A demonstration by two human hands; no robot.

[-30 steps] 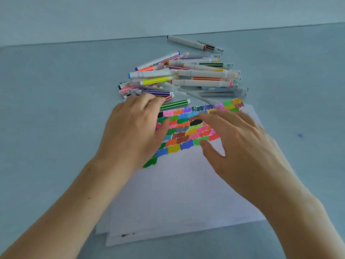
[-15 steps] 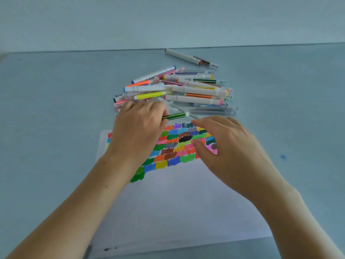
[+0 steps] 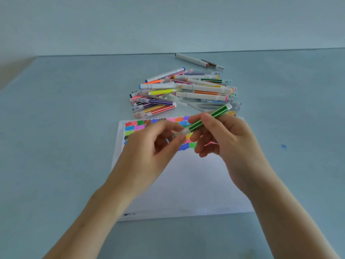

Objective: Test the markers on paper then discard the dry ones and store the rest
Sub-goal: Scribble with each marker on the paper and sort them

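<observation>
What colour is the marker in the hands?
Green with white stripes: the marker, seen in the head view.

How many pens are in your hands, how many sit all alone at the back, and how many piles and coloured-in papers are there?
Held green marker, in left hand and right hand: 1
Far lone marker: 1
Tangled pile of markers, pens uncountable: 1
Scribbled paper: 1
Total: 4
</observation>
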